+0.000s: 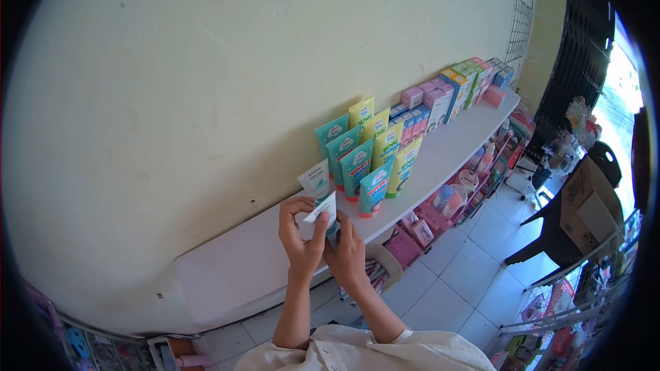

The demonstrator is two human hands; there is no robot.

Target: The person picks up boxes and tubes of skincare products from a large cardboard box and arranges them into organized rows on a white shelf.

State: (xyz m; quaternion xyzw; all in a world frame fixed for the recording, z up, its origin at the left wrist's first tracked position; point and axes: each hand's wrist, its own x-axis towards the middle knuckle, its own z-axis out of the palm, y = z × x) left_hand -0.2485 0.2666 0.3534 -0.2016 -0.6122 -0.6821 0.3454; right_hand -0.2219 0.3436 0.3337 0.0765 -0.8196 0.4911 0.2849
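My left hand [300, 237] and my right hand [346, 255] are both closed around a white squeeze tube [322, 211] with a teal lower part, held over the shelf. Just behind it, another white tube [315, 180] stands upright on the white shelf [240, 254]. To the right of my hands stand several teal tubes [357, 165] in a row, the front teal tube [376, 189] nearest my right hand. Beside them runs a row of yellow tubes [402, 168]. My fingers cover much of the held tube's lower part.
Small boxes [436, 99] in purple, blue, green and pink line the shelf's far end against the wall. Under the shelf are pink baskets [403, 246] with goods. A dark chair [550, 233] holding an open cardboard box [589, 209] stands on the tiled floor at right.
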